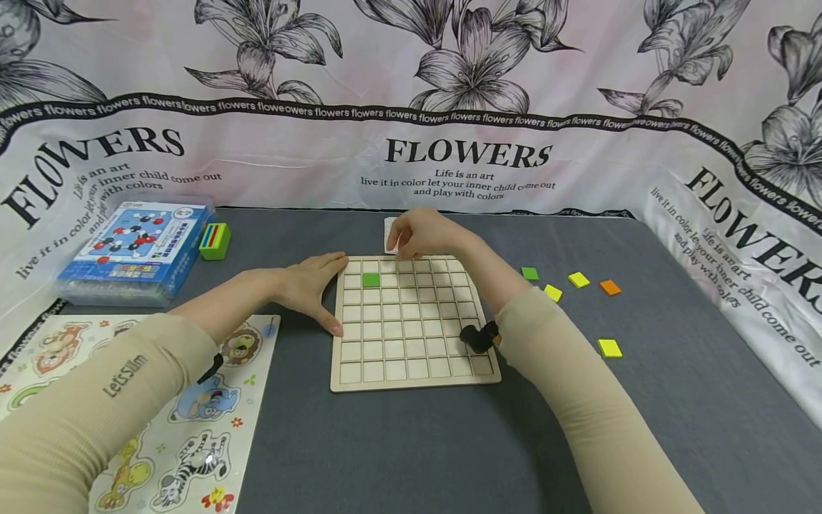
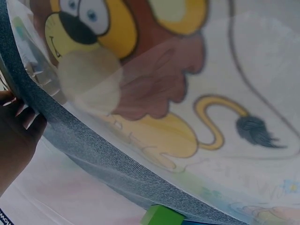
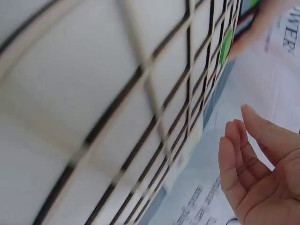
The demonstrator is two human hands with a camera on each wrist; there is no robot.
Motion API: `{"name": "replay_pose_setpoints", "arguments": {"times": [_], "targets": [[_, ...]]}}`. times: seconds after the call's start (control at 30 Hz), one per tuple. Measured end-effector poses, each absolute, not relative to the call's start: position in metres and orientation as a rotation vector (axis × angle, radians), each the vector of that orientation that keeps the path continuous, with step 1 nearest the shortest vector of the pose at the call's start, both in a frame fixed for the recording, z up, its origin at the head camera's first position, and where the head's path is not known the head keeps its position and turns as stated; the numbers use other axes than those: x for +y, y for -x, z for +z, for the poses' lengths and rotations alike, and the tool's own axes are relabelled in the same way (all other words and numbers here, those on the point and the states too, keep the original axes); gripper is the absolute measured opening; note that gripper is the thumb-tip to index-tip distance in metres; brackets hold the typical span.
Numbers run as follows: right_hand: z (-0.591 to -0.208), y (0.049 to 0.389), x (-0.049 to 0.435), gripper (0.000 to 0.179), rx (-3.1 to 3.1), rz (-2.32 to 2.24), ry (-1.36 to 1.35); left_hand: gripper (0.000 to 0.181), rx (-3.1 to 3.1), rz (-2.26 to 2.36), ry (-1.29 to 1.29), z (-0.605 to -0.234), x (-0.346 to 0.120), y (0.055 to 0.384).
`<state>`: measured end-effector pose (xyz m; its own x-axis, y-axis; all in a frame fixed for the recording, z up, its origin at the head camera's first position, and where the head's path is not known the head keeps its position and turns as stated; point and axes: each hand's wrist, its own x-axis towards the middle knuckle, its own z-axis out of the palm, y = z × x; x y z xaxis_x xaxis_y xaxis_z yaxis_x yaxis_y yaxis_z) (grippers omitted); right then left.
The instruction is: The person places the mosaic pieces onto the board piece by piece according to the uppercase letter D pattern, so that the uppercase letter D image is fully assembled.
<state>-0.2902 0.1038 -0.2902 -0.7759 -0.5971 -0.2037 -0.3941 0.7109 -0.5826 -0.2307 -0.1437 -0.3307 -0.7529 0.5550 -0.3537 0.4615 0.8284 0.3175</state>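
Grey tabletop (image 1: 308, 442), floral backdrop (image 1: 475, 153) along its far edge; wooden grid board (image 1: 394, 350) lies flat toward that edge, w/ one green tile (image 1: 371, 280) set nr the board's far-left corner. L hand (image 1: 307, 287) spreads along the board's left edge, thumb touching, gripping nothing; R hand (image 1: 427, 234) is half-curled over the far edge nr a white card (image 1: 389, 232), gap btwn thumb & fingertips, nothing visible in it. Board's prob. light, stiff, apt to slide, so steady by side rims; loose orange tile (image 1: 610, 288) off its right edge looks thin & smooth, so pinch opp. edges.
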Motion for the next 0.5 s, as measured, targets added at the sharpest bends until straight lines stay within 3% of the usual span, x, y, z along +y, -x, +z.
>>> {"name": "replay_pose_setpoints", "arguments": {"times": [0.5], "targets": [[-0.285, 0.297, 0.216, 0.025, 2.638, -0.625, 0.635, 0.130, 2.562, 0.297, -0.733, -0.330, -0.144, 0.230]]}}
